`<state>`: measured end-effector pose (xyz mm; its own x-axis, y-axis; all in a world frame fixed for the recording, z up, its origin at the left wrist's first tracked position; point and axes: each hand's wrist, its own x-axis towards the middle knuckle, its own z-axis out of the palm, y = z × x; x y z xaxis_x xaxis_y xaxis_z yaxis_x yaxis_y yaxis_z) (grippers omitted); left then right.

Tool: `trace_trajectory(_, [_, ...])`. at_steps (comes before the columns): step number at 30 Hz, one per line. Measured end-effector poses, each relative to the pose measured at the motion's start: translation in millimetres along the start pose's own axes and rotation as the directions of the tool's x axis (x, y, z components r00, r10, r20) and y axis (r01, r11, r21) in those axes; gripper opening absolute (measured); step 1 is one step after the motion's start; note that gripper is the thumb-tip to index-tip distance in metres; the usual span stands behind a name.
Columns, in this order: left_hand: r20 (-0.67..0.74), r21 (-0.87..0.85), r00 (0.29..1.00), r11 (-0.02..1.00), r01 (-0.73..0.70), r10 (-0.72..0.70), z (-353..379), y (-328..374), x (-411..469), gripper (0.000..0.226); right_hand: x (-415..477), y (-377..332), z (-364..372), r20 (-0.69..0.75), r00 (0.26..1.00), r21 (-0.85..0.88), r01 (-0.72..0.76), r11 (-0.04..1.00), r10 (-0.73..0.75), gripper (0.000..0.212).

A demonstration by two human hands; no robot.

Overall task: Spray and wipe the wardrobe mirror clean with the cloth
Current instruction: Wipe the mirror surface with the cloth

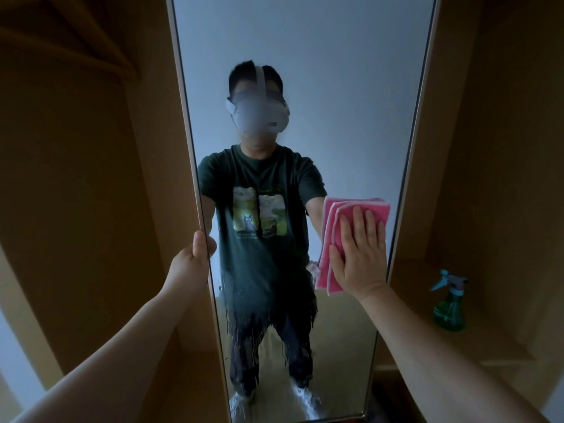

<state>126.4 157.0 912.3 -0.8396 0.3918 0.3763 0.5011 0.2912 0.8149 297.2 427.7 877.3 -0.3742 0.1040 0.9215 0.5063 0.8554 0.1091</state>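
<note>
A tall narrow wardrobe mirror fills the middle of the head view and reflects a person in a dark T-shirt. Its lower half carries streaks and drips of spray. My right hand lies flat on a folded pink cloth and presses it against the glass near the mirror's right edge. My left hand grips the mirror's left edge at about the same height. A green spray bottle with a blue trigger head stands upright on a wooden shelf to the right, apart from both hands.
Wooden wardrobe panels flank the mirror on both sides. The shelf that carries the bottle runs along the right. A slanted wooden board sits at the upper left.
</note>
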Motion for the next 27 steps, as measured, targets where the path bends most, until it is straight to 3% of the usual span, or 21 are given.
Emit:
trace_trajectory(14, [0.003,0.007,1.0,1.0,0.014,-0.014,0,-2,0,0.066,137,41,-44,-0.121,0.99,-0.036,-0.073,0.997,0.068,0.062])
trace_trajectory(27, [-0.048,-0.015,0.998,0.999,-0.044,0.043,5,-6,-1,0.072,112,39,-36,-0.126,0.99,-0.037,-0.061,0.997,0.056,0.061])
